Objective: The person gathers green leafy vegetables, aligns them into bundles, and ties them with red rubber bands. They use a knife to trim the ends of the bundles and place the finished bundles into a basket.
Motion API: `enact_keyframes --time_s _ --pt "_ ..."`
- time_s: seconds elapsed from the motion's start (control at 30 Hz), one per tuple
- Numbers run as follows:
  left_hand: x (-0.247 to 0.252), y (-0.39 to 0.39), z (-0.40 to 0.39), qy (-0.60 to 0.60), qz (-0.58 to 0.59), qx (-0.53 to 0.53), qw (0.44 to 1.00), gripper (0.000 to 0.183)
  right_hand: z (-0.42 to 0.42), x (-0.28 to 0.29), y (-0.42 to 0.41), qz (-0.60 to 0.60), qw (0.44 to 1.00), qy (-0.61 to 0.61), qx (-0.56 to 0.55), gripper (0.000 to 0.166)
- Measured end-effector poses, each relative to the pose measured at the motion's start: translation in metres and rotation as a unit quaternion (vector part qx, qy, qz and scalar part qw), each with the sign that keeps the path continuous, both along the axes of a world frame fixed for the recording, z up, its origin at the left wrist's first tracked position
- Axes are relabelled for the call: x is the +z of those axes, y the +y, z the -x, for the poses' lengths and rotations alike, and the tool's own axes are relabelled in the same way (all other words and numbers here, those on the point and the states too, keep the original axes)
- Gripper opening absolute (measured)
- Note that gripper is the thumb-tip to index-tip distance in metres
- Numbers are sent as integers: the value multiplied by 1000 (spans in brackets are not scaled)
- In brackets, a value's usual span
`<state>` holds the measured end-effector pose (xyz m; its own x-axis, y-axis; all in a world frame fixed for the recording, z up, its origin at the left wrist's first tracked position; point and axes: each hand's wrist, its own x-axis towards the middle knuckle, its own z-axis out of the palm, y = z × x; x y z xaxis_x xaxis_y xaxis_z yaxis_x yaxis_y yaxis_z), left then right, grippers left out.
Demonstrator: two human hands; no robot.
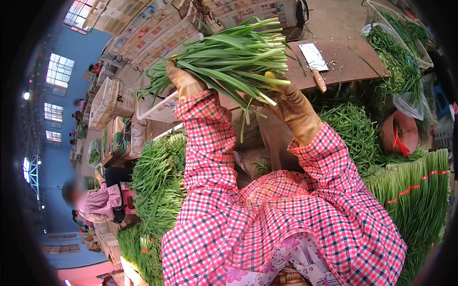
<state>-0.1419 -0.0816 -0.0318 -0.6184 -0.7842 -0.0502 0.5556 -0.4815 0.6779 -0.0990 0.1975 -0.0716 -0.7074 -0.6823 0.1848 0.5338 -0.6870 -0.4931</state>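
Observation:
A thick bunch of long, flat-leaved green stalks (232,53), like garlic chives, lies sideways in the air between both hands. My left hand (184,78), in a stained tan glove, grips its leafy end from below. In a matching glove, my right hand (291,105) holds the pale cut ends at the right, its fingers partly hidden behind stalks. Several loose leaves droop beneath the bunch. Right of it, a cleaver (314,57) with a wooden handle rests on a brown board (349,53) strewn with small trimmings.
Loose greens (161,171) are heaped at my left, and another pile (352,125) lies under the board. Red-banded bundles (411,186) stand at lower right, near a reddish pipe-like container (399,132). Plastic crates (154,32) are stacked beyond. Another person (100,196) sits at far left.

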Motion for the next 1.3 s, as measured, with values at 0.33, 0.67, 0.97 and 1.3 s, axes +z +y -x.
enact_keyframes --time_s 0.33,0.67,0.97,1.3 --pt "-12 -1 4 12 42 -17 999 40 -4 -18 -1 -7 1000 -14 -9 49" --pt "14 31 -13 4 51 -18 998 34 25 3 7 -11 996 32 83 40" --pt "12 30 -6 49 -18 -52 997 32 0 0 -13 -77 988 -87 -102 29" --pt "2 23 -13 -28 87 -21 996 29 16 -24 -9 19 994 -107 -30 35"
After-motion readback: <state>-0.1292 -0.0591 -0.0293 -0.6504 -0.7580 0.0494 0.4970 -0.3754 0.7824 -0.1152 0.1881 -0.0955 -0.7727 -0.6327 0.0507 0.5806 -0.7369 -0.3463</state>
